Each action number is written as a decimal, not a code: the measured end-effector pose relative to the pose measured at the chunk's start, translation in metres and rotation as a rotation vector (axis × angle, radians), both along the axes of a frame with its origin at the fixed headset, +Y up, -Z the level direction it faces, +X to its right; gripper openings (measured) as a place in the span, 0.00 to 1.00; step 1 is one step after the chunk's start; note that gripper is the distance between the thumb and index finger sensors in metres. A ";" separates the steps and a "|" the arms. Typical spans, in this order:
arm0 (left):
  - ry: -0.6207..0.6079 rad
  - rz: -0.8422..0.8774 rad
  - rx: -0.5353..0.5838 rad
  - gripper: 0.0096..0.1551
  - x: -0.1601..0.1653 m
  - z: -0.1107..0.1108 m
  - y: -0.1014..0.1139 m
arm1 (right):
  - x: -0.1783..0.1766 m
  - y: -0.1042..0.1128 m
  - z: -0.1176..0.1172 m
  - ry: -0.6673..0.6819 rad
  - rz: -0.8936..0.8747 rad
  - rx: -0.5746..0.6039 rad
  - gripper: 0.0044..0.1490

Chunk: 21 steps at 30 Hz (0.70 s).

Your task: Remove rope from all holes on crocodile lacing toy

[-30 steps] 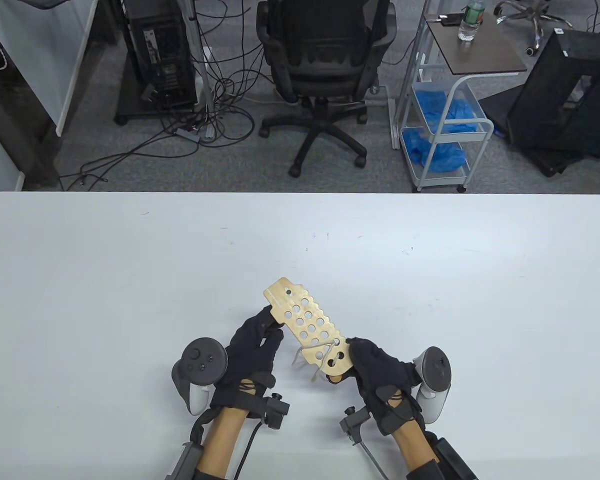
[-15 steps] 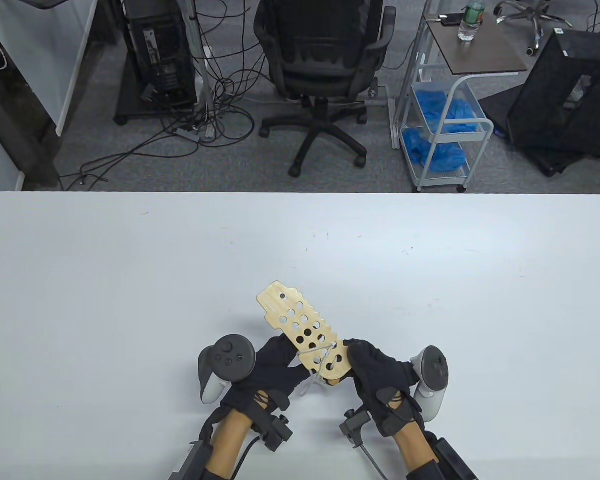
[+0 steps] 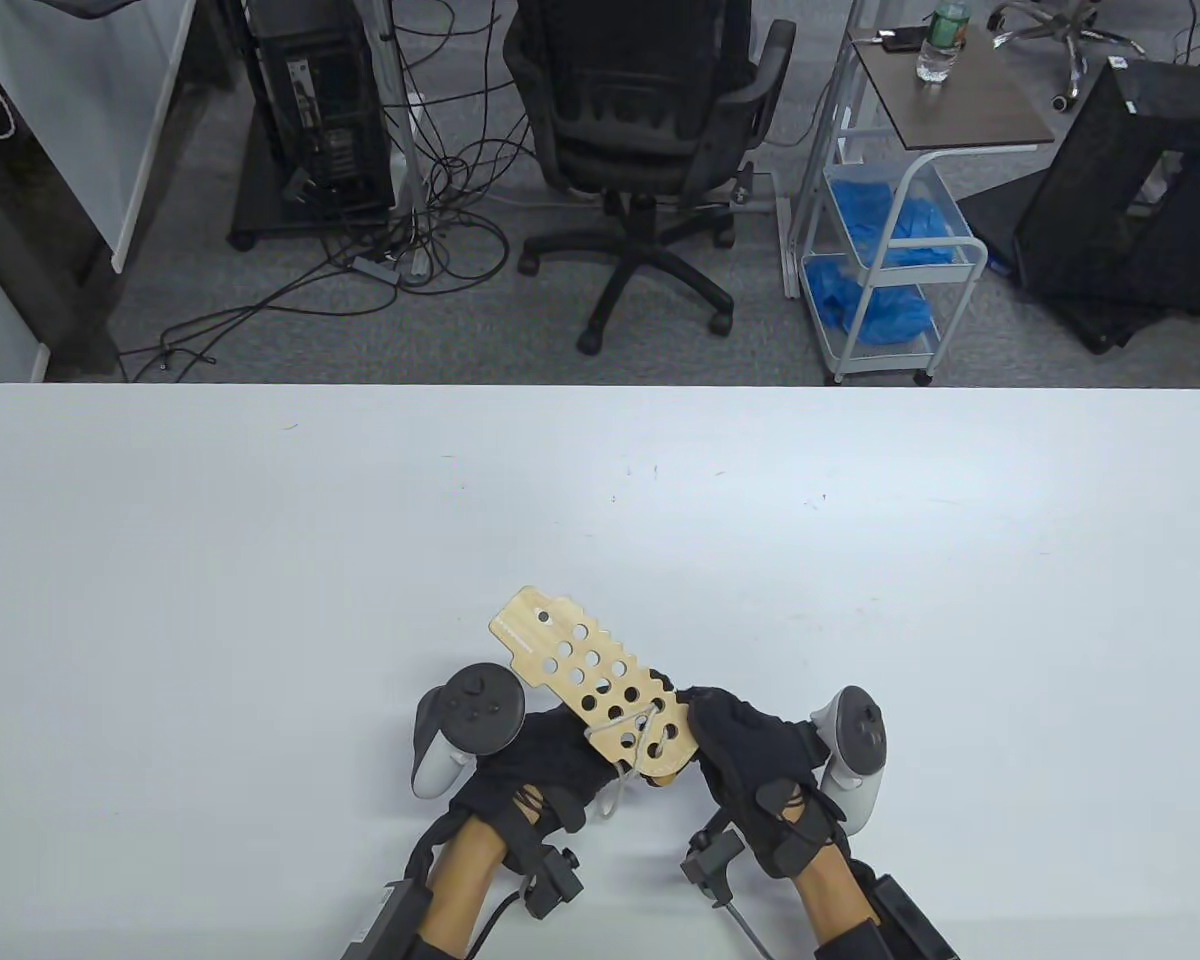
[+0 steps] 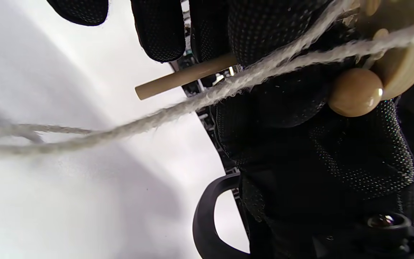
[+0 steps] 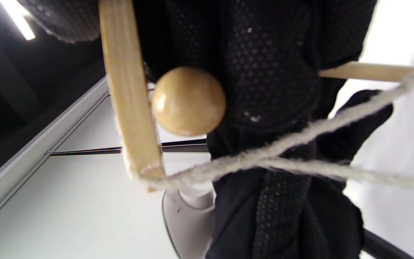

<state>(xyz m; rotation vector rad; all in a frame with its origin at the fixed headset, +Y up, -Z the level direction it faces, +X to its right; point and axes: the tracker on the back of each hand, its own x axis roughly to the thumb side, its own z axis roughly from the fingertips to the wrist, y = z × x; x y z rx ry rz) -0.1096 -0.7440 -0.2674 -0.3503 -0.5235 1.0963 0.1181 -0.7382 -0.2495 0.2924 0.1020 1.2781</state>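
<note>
right hand (image 3: 750, 765) gripping flat tan wooden crocodile lacing board (image 3: 590, 690) by near end; left hand (image 3: 545, 765) nearer, pinching grey-white rope (image 3: 615, 790) hanging below.

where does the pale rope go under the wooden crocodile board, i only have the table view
Observer: In the right wrist view the pale twisted rope wraps round the edge of the flat wooden crocodile board and runs off to that view's right.
Operator: anything else under there
Observer: A round wooden bead sits against the board's face, beside the black-gloved right hand.
Operator: and the left hand
Observer: In the left wrist view a slim wooden peg sticks out by the fingers of the left hand, the rope crossing below it. Whether they grip the peg, I cannot tell.
</note>
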 end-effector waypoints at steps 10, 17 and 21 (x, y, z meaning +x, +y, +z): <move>-0.070 0.017 -0.060 0.37 0.001 -0.001 -0.001 | -0.006 0.001 0.001 0.074 -0.024 0.001 0.31; -0.015 -0.028 0.001 0.34 -0.001 -0.002 0.004 | -0.008 0.001 0.001 0.077 -0.006 -0.002 0.31; -0.001 -0.042 0.020 0.33 -0.001 -0.002 0.006 | -0.007 0.000 0.001 0.077 -0.010 -0.003 0.31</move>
